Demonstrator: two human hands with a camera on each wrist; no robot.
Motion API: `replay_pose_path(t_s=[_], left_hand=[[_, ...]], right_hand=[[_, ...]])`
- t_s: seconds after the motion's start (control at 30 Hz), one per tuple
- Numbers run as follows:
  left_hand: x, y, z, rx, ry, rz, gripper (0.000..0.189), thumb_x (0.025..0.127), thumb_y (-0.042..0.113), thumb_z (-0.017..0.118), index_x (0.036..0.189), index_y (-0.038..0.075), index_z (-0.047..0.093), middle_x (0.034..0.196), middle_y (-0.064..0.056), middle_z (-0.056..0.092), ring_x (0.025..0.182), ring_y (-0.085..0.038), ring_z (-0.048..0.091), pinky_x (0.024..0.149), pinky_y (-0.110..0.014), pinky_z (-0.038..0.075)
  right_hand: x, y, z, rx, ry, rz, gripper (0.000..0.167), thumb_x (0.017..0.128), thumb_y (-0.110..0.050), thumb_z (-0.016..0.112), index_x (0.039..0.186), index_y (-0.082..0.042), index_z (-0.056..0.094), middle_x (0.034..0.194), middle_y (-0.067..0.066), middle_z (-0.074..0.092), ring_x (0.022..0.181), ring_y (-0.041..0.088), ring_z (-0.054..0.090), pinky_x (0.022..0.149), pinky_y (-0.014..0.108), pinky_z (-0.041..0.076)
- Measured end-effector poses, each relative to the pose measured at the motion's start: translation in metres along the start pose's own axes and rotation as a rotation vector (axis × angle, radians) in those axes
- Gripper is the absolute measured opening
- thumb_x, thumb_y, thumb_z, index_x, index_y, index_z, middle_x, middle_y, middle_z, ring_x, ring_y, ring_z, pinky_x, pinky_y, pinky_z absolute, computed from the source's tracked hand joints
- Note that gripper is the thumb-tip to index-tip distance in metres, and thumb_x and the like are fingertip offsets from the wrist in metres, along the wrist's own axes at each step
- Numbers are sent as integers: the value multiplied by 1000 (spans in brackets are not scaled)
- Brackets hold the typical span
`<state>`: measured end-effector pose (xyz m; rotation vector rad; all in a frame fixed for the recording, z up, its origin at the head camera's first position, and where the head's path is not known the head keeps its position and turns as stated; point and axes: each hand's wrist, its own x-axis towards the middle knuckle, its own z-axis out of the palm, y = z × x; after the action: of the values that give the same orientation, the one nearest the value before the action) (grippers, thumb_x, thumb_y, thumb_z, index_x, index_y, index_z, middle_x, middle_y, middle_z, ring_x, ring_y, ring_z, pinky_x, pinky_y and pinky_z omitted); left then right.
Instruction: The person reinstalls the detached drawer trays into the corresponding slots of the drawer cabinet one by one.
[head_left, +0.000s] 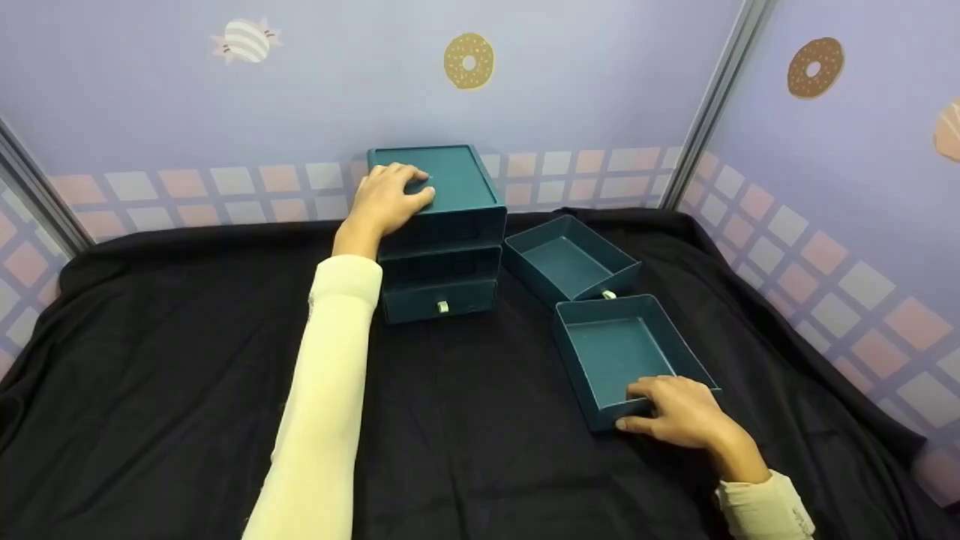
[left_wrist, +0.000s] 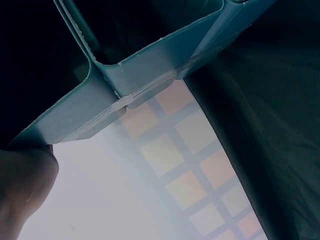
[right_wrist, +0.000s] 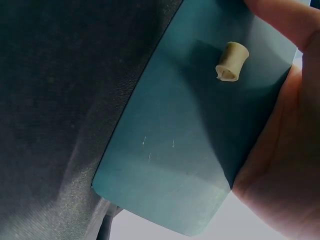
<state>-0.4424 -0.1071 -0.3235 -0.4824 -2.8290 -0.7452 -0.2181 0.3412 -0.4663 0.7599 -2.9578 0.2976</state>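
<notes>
A teal drawer cabinet stands at the back, its lower drawer in place with a small cream knob. The two compartments above are open and dark inside. My left hand rests on the cabinet's top near its left front edge, fingers loosely bent. In the left wrist view the thumb lies by the cabinet's edge. At the right, my right hand grips the front wall of a loose drawer, fingers inside and thumb outside. The right wrist view shows this front panel and its cream knob.
A second loose drawer lies angled between the cabinet and the gripped drawer, its knob end close to the latter's back wall. Black cloth covers the table. Patterned panels with metal posts enclose the back and sides.
</notes>
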Motion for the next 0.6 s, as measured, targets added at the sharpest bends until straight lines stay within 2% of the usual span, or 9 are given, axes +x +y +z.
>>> replay_pose_path(t_s=[0.3,0.6], left_hand=[[-1,2,-1,0,5,-1,55,107,44,51,153,14,57,162,-12,47,151,-36,35,126,-53,22],[-2,0,0,-1,8,5,55,107,44,51,152,13,58,161,-12,48,150,-36,35,126,-53,23]], right_hand=[[0,0,0,-12,2,5,32,86,-56,82,85,-29,64,78,-15,58,69,8,55,59,33,43],[-1,0,1,-1,9,11,34,85,-53,83,80,-30,59,74,-16,52,65,4,49,57,29,39]])
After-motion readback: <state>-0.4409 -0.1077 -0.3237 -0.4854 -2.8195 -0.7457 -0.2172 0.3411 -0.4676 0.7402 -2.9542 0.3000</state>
